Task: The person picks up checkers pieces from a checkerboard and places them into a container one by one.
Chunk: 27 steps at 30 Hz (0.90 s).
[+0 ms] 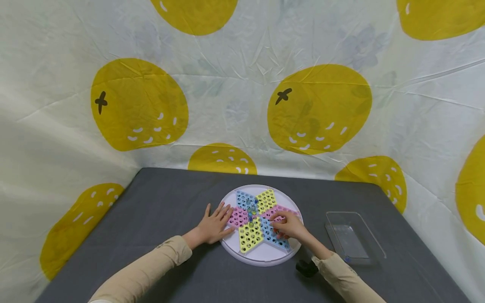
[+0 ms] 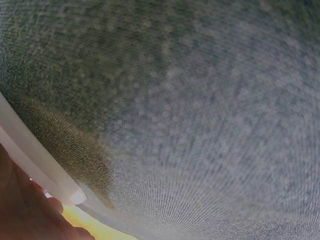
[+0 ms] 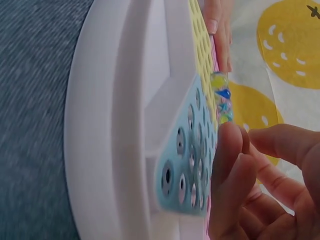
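A round white Chinese checkers board (image 1: 261, 255), with a star of blue, yellow and pink hole panels, lies on the dark cloth. Several glass marbles (image 1: 251, 210) sit in a cluster near its middle; in the right wrist view the marbles (image 3: 221, 95) stand just past the fingertips. My left hand (image 1: 214, 225) rests on the board's left rim, fingers spread toward the pink panel. Over the blue panel (image 1: 270, 233) at the near right hovers my right hand (image 1: 291, 226), thumb and fingers bent close together. Whether a marble is between them I cannot tell.
A clear plastic box (image 1: 350, 242) stands right of the board, with a blue marble (image 1: 347, 259) at its near left corner. Below the right wrist shows a black object (image 1: 307, 268). A white curtain (image 1: 227, 105) with yellow fruit prints hangs behind the table.
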{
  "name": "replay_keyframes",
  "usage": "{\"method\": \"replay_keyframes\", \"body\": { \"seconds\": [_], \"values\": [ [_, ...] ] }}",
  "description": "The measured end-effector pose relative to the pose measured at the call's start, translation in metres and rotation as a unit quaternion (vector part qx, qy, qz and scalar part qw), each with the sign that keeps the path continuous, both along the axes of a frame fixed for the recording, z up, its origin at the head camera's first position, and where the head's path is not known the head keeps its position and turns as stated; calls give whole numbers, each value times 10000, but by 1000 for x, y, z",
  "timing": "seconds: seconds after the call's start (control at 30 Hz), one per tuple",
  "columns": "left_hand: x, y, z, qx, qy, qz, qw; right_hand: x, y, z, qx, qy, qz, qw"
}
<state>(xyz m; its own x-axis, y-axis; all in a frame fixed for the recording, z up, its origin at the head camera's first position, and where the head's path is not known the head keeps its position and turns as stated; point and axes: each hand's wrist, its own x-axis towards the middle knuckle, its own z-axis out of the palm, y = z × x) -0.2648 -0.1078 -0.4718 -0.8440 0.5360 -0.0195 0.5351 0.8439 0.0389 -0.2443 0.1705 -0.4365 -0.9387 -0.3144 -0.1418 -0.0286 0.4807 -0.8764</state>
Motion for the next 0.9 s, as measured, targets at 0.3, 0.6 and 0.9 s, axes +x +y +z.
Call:
{"method": "replay_keyframes", "body": {
  "seconds": [0.3,0.6,0.9],
  "values": [
    [-1,1,-2,-118,50,35,9999,-5,-18,-5,108,68,104,9999],
    [1,-2,-2,117,150,-75,9998,-14,-33,-6,211,47,160,9996],
    [0,0,0,-68,57,24,10000,-19,-43,-6,100,-7,125,9999]
  ]
}}
